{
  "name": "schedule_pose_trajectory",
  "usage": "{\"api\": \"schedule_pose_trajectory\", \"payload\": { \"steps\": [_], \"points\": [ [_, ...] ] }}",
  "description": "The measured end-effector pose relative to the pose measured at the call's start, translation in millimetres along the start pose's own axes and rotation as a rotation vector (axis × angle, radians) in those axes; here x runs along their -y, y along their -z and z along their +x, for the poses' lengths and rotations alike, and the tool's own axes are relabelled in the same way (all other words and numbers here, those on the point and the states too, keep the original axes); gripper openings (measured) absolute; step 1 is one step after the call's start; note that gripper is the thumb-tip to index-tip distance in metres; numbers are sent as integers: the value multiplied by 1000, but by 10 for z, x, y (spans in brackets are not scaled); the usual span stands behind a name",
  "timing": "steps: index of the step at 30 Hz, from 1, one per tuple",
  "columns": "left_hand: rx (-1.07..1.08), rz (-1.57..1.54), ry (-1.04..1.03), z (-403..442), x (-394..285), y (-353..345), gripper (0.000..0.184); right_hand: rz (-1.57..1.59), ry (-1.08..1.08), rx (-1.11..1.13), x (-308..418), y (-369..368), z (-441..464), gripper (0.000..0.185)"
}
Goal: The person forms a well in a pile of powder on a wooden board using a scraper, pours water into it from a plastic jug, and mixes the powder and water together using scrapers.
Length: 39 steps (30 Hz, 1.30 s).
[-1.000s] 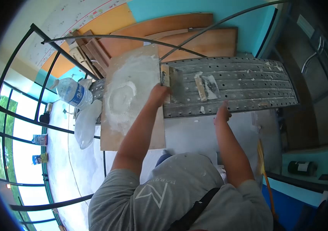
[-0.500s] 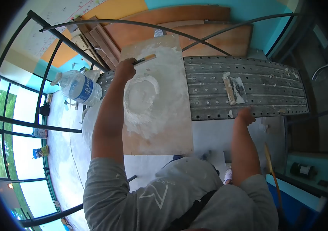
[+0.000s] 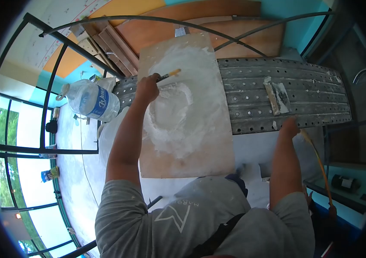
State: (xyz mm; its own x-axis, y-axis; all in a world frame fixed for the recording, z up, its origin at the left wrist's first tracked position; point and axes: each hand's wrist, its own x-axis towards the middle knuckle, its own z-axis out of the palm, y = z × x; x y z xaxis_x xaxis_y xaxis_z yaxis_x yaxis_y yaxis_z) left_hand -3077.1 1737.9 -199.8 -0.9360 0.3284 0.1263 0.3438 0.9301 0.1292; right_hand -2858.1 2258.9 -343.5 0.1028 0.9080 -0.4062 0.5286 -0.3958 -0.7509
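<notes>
My left hand [image 3: 147,88] is closed round a wooden-handled tool [image 3: 170,75], its pale handle pointing right; the working end is hidden by the hand. It is over a tan board [image 3: 187,165] smeared with white paste, at the upper left of a raised ring of paste [image 3: 187,96]. My right hand [image 3: 289,126] is by the front edge of a perforated metal plank [image 3: 252,103], its fingers too small and blurred to read. Just beyond it on the plank lies a flat wide-bladed scraper [image 3: 277,98] coated with dried paste.
A large clear water bottle [image 3: 95,99] stands left of the board. Black metal bars [image 3: 140,18] cross behind the plank and at left. A long yellowish stick [image 3: 316,159] slants at the right, near my right forearm. Wooden boards [image 3: 247,32] lean at the back.
The view has shifted, so the board and plank appear farther right and turned slightly. My left hand with the tool has come down toward the ring. The yellowish stick has risen closer to my right hand.
</notes>
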Motion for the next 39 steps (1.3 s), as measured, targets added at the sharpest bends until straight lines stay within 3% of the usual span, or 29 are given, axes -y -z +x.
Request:
{"api": "schedule_pose_trajectory", "payload": {
  "steps": [3, 7, 12, 15, 16, 22, 25, 27, 32, 39],
  "points": [
    [167, 95, 172, -66, 149, -9, 35, -4, -3, -12, -5, -13, -15, 87],
    [153, 101, 114, -296, 57, -88, 32, 28, 11, 6, 52, 35, -110, 87],
    [186, 55, 265, -430, 176, -45, 29, -271, 225, 98, -464, -291, 832, 88],
    [200, 131, 146, -566, 112, -220, 28, -132, 146, 87, -399, -277, 764, 88],
    [194, 77, 159, -615, 14, -109, 24, -59, 81, 54, -200, -130, 370, 88],
    [163, 25, 447, -788, 93, -54, 28, 5, 21, 41, -56, -11, 86, 92],
    [195, 58, 362, -941, -30, -146, 30, -156, 154, 84, -457, -352, 912, 95],
    [186, 5, 425, -1000, -51, -79, 31, -202, 180, 72, -573, -411, 1139, 96],
    [164, 57, 473, -1218, -101, -237, 35, 14, -41, -54, -41, -73, 124, 97],
    [133, -70, 592, -1291, -226, -7, 41, -11, -49, -27, -16, -45, 116, 96]
  ]
}}
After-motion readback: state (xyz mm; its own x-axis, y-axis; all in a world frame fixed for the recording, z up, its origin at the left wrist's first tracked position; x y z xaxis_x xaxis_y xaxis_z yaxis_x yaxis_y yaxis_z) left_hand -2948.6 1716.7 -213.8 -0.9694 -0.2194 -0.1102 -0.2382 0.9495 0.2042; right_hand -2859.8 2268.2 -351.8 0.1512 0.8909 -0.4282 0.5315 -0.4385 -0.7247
